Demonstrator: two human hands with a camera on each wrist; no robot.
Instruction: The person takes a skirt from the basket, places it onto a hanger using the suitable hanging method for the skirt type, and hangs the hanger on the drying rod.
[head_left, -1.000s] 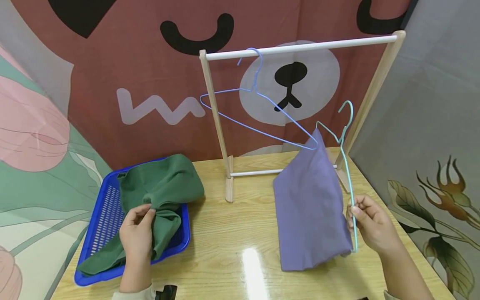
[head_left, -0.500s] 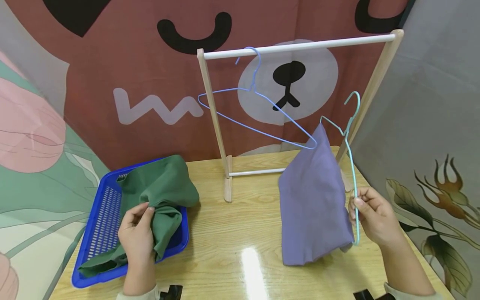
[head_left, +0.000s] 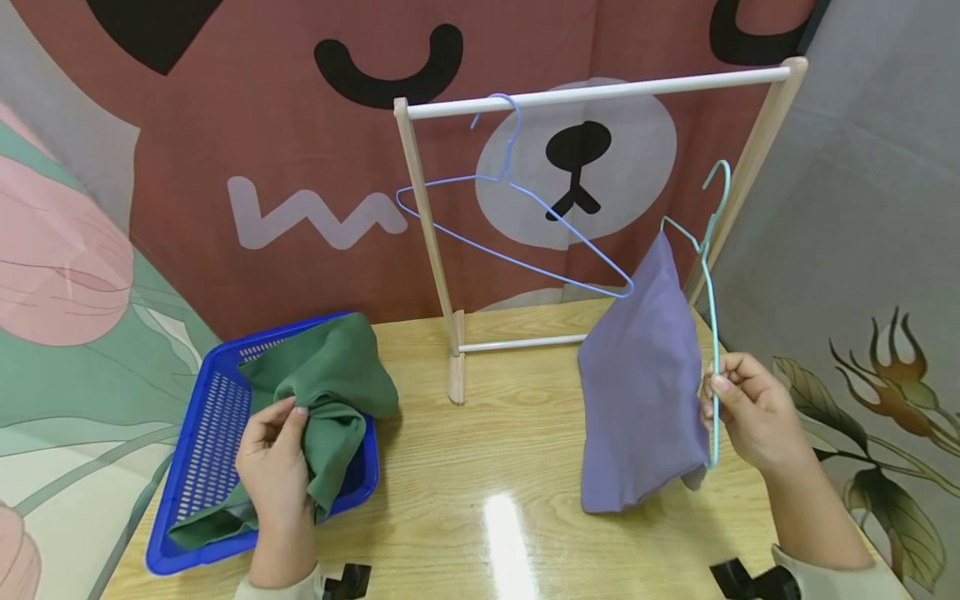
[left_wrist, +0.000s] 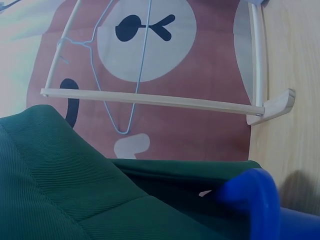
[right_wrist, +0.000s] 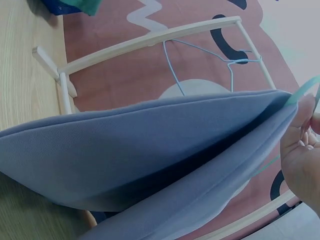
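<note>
My right hand (head_left: pixel 753 412) pinches the side of a mint-green hanger (head_left: pixel 710 283) between thumb and fingers. Over that hanger drapes a purple cloth (head_left: pixel 645 392), hanging above the table in front of the rack's right side; its open fold (right_wrist: pixel 150 150) fills much of the right wrist view. My left hand (head_left: pixel 276 462) pinches a bunched dark green garment (head_left: pixel 330 367) that lies in and over a blue basket (head_left: pixel 213 400). In the left wrist view the green fabric (left_wrist: pixel 65 175) hides the hand, and the blue basket rim (left_wrist: pixel 262 200) shows beside it.
A small clothes rack with a white top bar (head_left: pixel 637 88) and wooden posts (head_left: pixel 429 233) stands at the back of the wooden table (head_left: pixel 450 467). From its bar hangs a bare blue hanger (head_left: pixel 540 271) near the left post. A patterned cloth backdrop (head_left: pixel 300 142) rises behind.
My right hand has raised the mint-green hanger with the purple cloth and shifted it right, its hook nearer the bar. My left hand stays on the green garment, almost still.
</note>
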